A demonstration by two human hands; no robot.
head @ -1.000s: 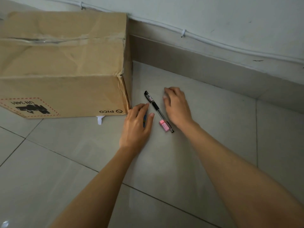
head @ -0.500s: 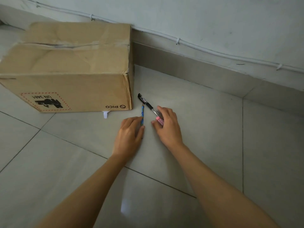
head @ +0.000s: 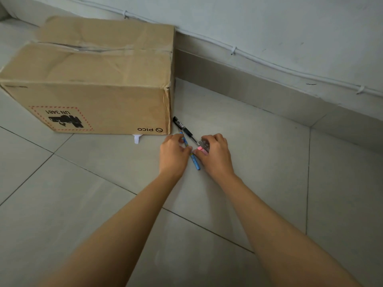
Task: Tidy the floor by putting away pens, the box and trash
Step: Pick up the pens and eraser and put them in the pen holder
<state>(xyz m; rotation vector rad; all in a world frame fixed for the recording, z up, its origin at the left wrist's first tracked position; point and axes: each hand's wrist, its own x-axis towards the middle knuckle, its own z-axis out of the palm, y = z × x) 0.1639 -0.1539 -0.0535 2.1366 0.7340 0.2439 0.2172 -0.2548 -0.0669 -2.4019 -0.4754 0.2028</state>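
A: Biggest first: the tiled floor (head: pixel 259 162), then the cardboard box (head: pixel 99 79) standing on it against the skirting board (head: pixel 248 85), with a white cable (head: pixel 269 63) clipped along the wall above.

B: Any writing on the box?

A: Yes, all upside down from here: "UN 3481" inside a red dashed frame with a black pictogram, and "PICO" with a round logo near the lower right corner. A small white scrap (head: pixel 136 139) pokes out from under its front edge.

B: And the pens?

A: Just right of the box's near corner. The black pen (head: pixel 184 129) lies with its long axis slanting, capped end toward the box, the other end running toward the right hand (head: pixel 215 156). The blue pen (head: pixel 191 155) slants nearly parallel to it, far end under the left hand (head: pixel 174 156), near end pointing back at the person.

B: What are the hands doing?

A: The left hand's fingers are curled on the blue pen. The right hand pinches a small pink thing (head: pixel 202 149) at the black pen's end.

B: Changed from half a second ago?

A: The blue pen now shows between the hands rather than ahead of the left fingers, and the right hand's fingers are more curled.
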